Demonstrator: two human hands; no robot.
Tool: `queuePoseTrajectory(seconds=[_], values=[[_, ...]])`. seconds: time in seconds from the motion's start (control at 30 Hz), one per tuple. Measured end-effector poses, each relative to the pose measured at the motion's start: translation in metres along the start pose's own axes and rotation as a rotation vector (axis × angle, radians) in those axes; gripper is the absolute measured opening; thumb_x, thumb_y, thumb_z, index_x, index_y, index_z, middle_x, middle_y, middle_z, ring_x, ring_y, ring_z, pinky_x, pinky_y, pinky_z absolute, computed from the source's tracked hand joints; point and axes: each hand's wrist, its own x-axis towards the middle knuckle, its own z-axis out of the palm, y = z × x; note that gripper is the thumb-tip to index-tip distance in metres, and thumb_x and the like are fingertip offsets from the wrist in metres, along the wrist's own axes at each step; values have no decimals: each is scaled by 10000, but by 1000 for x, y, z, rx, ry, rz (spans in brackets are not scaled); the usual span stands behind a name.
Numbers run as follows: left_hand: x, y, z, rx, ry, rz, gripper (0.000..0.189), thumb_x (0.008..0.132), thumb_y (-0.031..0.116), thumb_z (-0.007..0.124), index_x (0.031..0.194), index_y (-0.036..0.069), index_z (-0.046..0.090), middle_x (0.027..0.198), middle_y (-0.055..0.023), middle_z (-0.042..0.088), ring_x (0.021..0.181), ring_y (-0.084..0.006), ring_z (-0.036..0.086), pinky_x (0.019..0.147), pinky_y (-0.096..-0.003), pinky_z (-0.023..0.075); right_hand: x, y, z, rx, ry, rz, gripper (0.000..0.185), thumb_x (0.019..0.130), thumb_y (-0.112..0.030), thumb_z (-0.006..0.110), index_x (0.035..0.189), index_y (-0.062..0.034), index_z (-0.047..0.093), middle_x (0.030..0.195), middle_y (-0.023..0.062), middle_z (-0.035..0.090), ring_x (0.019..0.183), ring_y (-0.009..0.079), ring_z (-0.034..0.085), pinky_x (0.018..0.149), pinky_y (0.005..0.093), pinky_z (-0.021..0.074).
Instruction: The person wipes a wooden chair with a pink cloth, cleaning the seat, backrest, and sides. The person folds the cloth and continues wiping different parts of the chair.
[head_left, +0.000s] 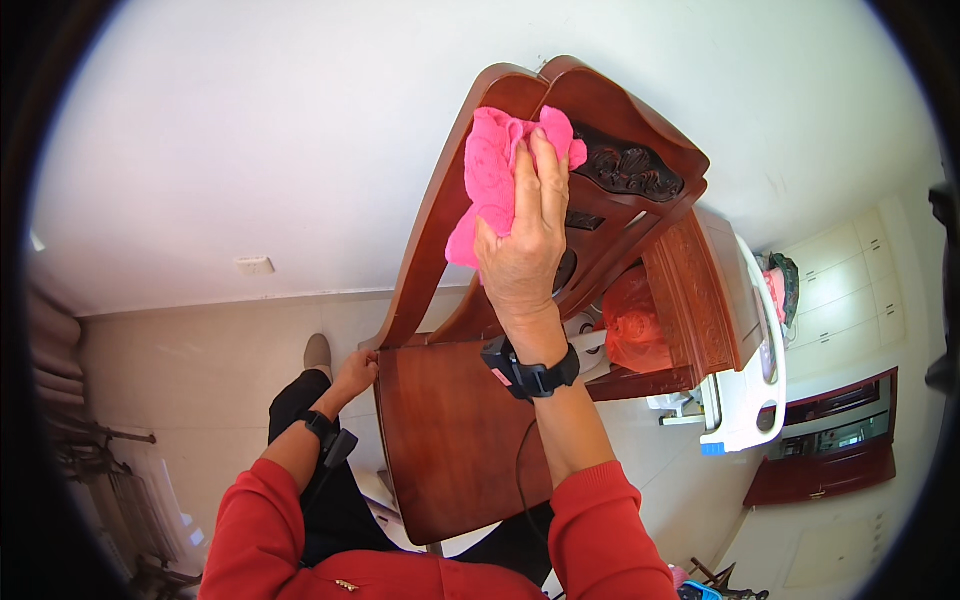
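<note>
A pink cloth (491, 169) lies under my right hand (529, 225), pressed against the upper backrest of a reddish-brown wooden chair (457, 442). Dark carved ornament (630, 165) shows on the backrest, just right of the cloth. At the left rear corner of the seat, my left hand (358, 373) grips the chair's edge with bent fingers. Both wrists wear black straps with small devices.
A white wall stands behind the chair, with a socket plate (255, 265) low on it. To the right are a carved wooden cabinet (694, 292), a red plastic bag (636, 322) and a white bed-end panel (750, 420). A curtain (56, 352) hangs far left.
</note>
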Motion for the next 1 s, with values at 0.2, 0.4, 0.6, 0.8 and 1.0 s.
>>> queuePoseTrajectory(seconds=[0.2, 0.4, 0.6, 0.8, 1.0], values=[[-3, 11, -6, 41, -36, -61, 191, 906, 27, 485, 1033, -73, 587, 831, -122, 669, 727, -175, 661, 640, -318, 558, -4, 25, -3, -131, 14, -151, 471, 709, 102, 640, 1177, 50, 631, 1316, 151, 569, 1257, 380, 524, 1050, 423, 461], [-2, 4, -4, -3, -7, -58, 180, 915, 39, 488, 1024, -65, 586, 833, -118, 660, 724, -175, 655, 642, -316, 556, -45, 77, -33, -262, -102, -18, 523, 678, 80, 673, 1195, 26, 614, 1333, 140, 553, 1278, 364, 497, 1069, 423, 430], [4, -8, 5, -20, -3, -34, 162, 916, 22, 482, 1014, -62, 578, 819, -105, 636, 730, -176, 639, 645, -316, 552, -38, 88, -53, -159, 31, 320, 643, 641, 69, 700, 1268, -1, 573, 1317, 147, 538, 1241, 351, 491, 1061, 408, 404], [5, -12, 5, -72, 12, -13, 169, 916, 14, 471, 1019, -65, 579, 822, -111, 638, 731, -179, 643, 648, -320, 556, 1, 31, -12, -222, 67, 22, 589, 586, -20, 748, 1167, -43, 650, 1123, 78, 563, 1018, 319, 512, 903, 419, 460], [2, -4, 3, 23, 9, 5, 185, 910, 18, 471, 1026, -67, 587, 810, -118, 646, 724, -186, 658, 638, -328, 558, 16, 22, -17, -185, 47, -45, 558, 577, -50, 768, 1124, -43, 657, 1068, 53, 571, 971, 290, 512, 840, 395, 462]])
